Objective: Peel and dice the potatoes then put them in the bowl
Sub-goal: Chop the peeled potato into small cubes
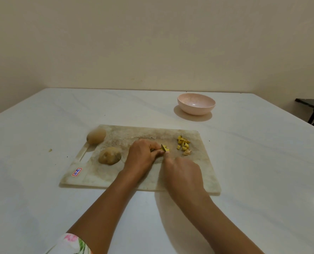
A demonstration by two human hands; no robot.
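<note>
We count:
- whole potatoes, two: far potato [96,136], near potato [109,155]
- potato piece [166,149], one, partly hidden
- diced cubes [183,143], one heap, roughly dozen; exact number we cannot tell
- knife [162,147], one
- cutting board [101,178], one
- bowl [196,104], one
- sticker [77,172], one
- hands, two: left hand [143,155], right hand [182,171]
- table [42,198], one
- small scrap [50,150], one

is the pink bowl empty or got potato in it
Empty: the pink bowl shows a bare inside; the diced potato lies on the cutting board.
</note>
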